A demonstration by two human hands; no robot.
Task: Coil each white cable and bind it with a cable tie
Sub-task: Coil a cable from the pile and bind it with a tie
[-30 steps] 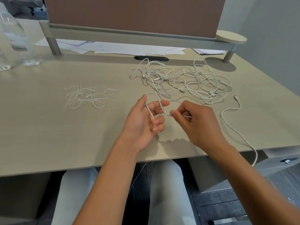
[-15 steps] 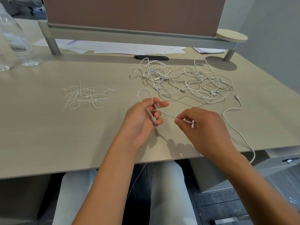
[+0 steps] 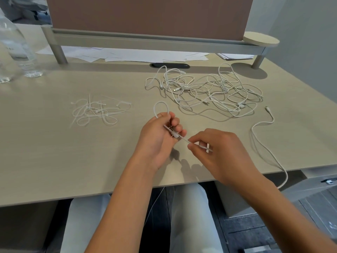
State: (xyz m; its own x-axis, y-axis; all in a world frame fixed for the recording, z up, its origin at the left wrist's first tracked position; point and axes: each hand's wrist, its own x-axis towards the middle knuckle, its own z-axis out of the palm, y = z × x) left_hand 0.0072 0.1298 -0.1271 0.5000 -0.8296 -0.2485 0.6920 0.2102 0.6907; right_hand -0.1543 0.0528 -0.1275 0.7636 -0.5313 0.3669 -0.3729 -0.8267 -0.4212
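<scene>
A single wide camera on my head looks forward and down, close over the counter (image 3: pixel 54 152), with my forearms reaching in from the bottom edge and my lap below.

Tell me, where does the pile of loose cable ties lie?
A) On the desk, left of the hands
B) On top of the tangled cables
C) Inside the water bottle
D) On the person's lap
A: the cable ties lie on the desk, left of the left hand.

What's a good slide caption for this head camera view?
Left hand and right hand loop a thin white cable over a beige desk, between loose white cable ties and tangled white cables.
</scene>
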